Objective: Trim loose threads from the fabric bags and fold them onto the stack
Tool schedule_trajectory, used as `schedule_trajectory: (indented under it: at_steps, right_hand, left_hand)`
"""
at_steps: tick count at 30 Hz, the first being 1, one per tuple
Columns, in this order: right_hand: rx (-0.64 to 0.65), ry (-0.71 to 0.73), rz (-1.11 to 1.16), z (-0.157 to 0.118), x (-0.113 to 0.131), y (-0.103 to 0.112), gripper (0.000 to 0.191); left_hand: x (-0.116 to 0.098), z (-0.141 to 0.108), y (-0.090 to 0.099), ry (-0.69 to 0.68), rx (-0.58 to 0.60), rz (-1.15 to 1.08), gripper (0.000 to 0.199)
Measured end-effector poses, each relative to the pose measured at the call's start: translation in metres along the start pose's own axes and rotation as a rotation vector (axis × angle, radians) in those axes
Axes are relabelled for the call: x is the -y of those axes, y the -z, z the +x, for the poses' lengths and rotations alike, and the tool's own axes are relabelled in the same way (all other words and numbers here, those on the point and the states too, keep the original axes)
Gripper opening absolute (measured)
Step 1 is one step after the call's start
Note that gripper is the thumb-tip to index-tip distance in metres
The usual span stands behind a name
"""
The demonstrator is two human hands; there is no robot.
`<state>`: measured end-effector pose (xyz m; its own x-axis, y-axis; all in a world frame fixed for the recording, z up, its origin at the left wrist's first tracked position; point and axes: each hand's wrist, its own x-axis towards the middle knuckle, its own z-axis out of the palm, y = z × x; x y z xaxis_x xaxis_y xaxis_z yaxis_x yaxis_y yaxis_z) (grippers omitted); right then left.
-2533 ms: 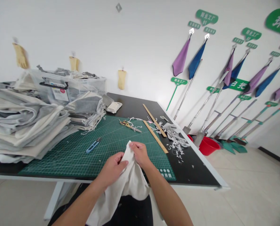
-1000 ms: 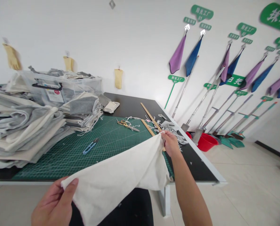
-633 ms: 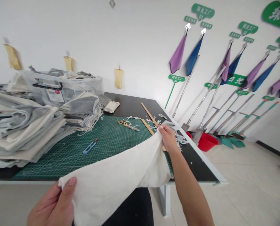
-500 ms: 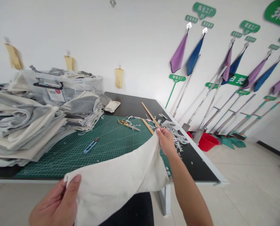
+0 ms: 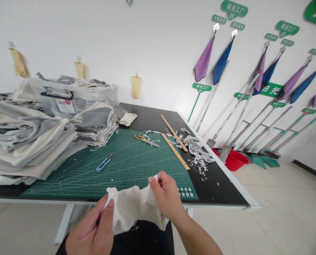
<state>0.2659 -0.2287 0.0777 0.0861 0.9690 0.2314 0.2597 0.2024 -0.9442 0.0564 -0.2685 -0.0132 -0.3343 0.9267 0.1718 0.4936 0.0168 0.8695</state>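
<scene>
A piece of off-white cloth (image 5: 133, 205) hangs slack between my two hands, just in front of the table's near edge. My left hand (image 5: 94, 226) pinches its left end between thumb and fingers. At the other end, my right hand (image 5: 165, 194) grips the top corner, over the near edge of the green cutting mat (image 5: 136, 170). On the mat lie blue-handled thread snips (image 5: 105, 163) and gold-handled scissors (image 5: 146, 140). Two wooden rulers, a nearer one (image 5: 175, 151) and a farther one (image 5: 174, 132), lie beyond my right hand.
Stacks of grey and white cloth (image 5: 27, 141) cover the table's left side, with a clear plastic bin (image 5: 80, 97) of cloth behind. Fabric scraps (image 5: 197, 150) litter the right side. A red basin (image 5: 235, 160) and mops stand on the floor by the wall.
My hands have come closer together, so the stretched cloth now sags and bunches. My right hand has drawn back toward me, uncovering the nearer ruler; my left hand has shifted right.
</scene>
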Motion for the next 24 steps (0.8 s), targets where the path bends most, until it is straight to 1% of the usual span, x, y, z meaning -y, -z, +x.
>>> schedule_trajectory:
  at_steps: [1, 2, 3, 5, 7, 9, 11, 13, 15, 17, 19, 21, 24]
  right_hand:
    - [0.032, -0.009, 0.008, -0.007, 0.001, -0.010, 0.037]
    - [0.063, -0.017, 0.029, -0.013, 0.001, -0.018, 0.038]
    - [0.095, -0.021, 0.054, -0.018, 0.001, -0.026, 0.037]
    - [0.131, -0.004, 0.097, -0.024, -0.001, -0.037, 0.036]
    - [0.145, 0.052, 0.105, -0.027, -0.001, -0.040, 0.036]
    - [0.169, 0.118, 0.084, -0.027, -0.001, -0.038, 0.036]
    - [0.219, 0.168, 0.046, -0.028, 0.002, -0.033, 0.035]
    - [0.272, 0.200, 0.019, -0.030, 0.003, -0.029, 0.029]
    - [0.302, 0.210, 0.009, -0.033, 0.005, -0.027, 0.025]
    - [0.308, 0.189, 0.013, -0.035, 0.005, -0.026, 0.025]
    - [0.311, 0.172, -0.004, -0.036, 0.006, -0.024, 0.028]
    - [0.314, 0.183, -0.051, -0.035, 0.007, -0.021, 0.031]
    - [0.320, 0.221, -0.113, -0.032, 0.008, -0.014, 0.035]
  left_hand:
    - [-0.013, -0.004, -0.002, -0.022, -0.013, 0.020, 0.043]
    - [-0.025, -0.008, -0.003, -0.056, 0.004, 0.031, 0.038]
    - [-0.034, -0.011, -0.005, -0.096, 0.049, 0.024, 0.035]
    - [-0.047, -0.016, -0.007, -0.187, 0.134, -0.009, 0.034]
    - [-0.052, -0.019, -0.010, -0.281, 0.139, -0.036, 0.033]
    - [-0.054, -0.020, -0.012, -0.379, 0.080, -0.039, 0.032]
    - [-0.055, -0.022, -0.013, -0.487, 0.032, -0.023, 0.034]
    - [-0.056, -0.022, -0.013, -0.584, 0.022, 0.013, 0.039]
    - [-0.054, -0.022, -0.012, -0.652, 0.027, 0.075, 0.044]
    - [-0.051, -0.021, -0.011, -0.714, 0.047, 0.147, 0.048]
    - [-0.048, -0.019, -0.009, -0.790, 0.084, 0.187, 0.058]
    - [-0.045, -0.017, -0.005, -0.847, 0.148, 0.167, 0.075]
    - [-0.043, -0.016, 0.006, -0.862, 0.230, 0.087, 0.082]
